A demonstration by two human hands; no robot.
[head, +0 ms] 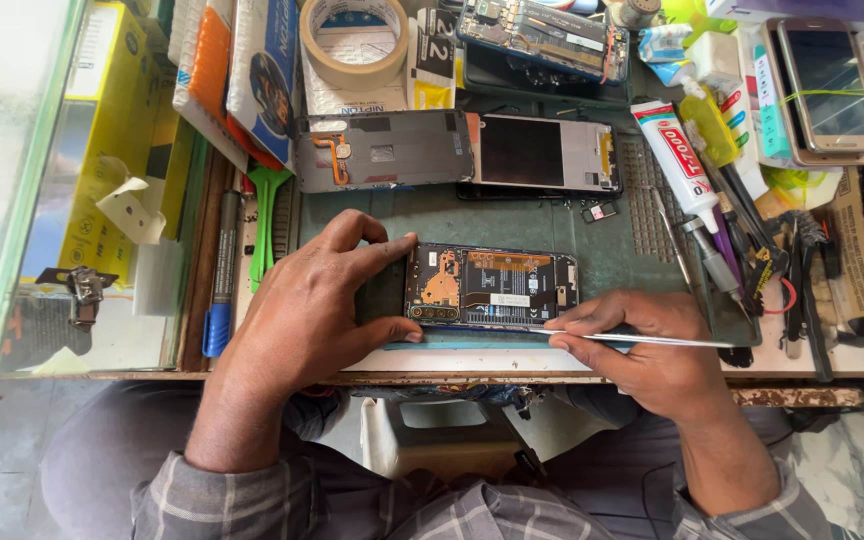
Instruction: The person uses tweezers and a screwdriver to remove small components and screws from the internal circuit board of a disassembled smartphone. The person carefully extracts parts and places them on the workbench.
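Hands on opened phone (492, 286); perhaps tweezers (642, 341)

Phone repair bench: dismantled phones (492, 287), tools (742, 240).

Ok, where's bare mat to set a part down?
Free: green mat strip between the opened phone under both hands and the two phone frames behind. Crowded: right side with glue tube, tools.
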